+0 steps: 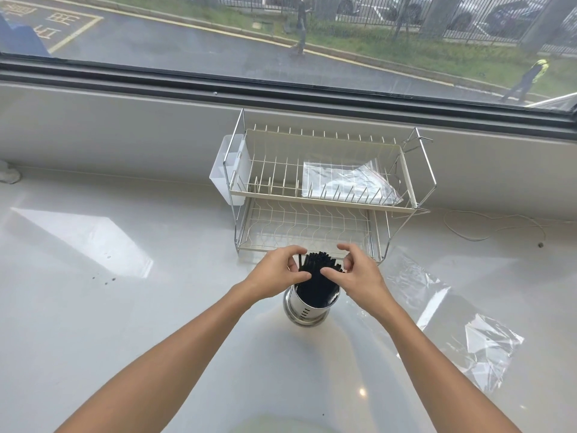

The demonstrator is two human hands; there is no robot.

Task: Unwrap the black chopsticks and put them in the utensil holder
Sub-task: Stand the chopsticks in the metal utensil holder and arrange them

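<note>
Over the holder [307, 307], both hands [274, 273] [362, 273] are pinching the chopsticks [317, 276], probably settling them upright inside.

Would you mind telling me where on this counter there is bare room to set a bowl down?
Bare counter lies left of the utensil holder, and the dish rack's lower tier is empty. Crowded: clear wrappers cover the right, both hands grip the chopsticks.
</note>
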